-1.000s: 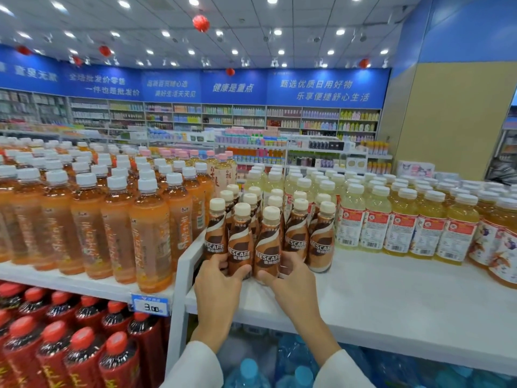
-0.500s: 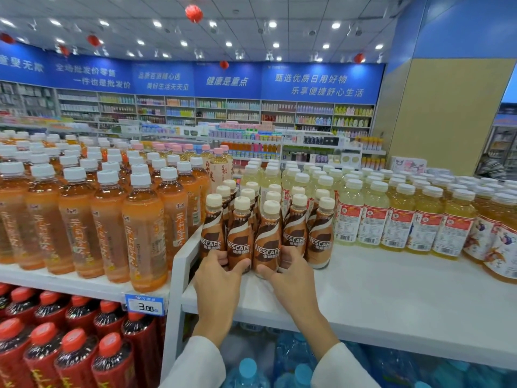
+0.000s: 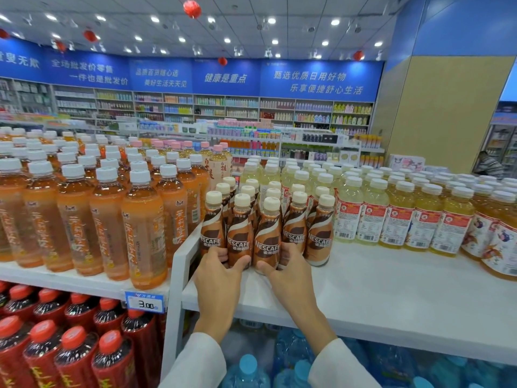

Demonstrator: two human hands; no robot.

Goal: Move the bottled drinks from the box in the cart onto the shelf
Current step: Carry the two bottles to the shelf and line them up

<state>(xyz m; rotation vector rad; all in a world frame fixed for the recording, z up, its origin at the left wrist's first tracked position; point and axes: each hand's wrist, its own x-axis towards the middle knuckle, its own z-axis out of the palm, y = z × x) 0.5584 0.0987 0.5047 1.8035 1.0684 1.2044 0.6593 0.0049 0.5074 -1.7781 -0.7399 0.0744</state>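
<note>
Several brown Nescafe coffee bottles with cream caps stand in a tight cluster on the white shelf (image 3: 377, 287). My left hand (image 3: 218, 275) grips the base of one front coffee bottle (image 3: 239, 233), thumb on its right side. My right hand (image 3: 288, 273) grips the base of the neighbouring front coffee bottle (image 3: 268, 236), thumb on its left side. Both bottles stand upright on the shelf. The cart and its box are out of view.
Orange tea bottles (image 3: 142, 219) fill the shelf to the left behind a white divider (image 3: 179, 264). Yellow drink bottles (image 3: 397, 217) line the back right. Red-capped bottles (image 3: 72, 348) and blue water jugs (image 3: 246, 371) sit on the lower level. A price tag (image 3: 145, 302) hangs on the edge.
Both hands have slid the two front coffee bottles a little farther back against the cluster. The view has shifted slightly to the right.
</note>
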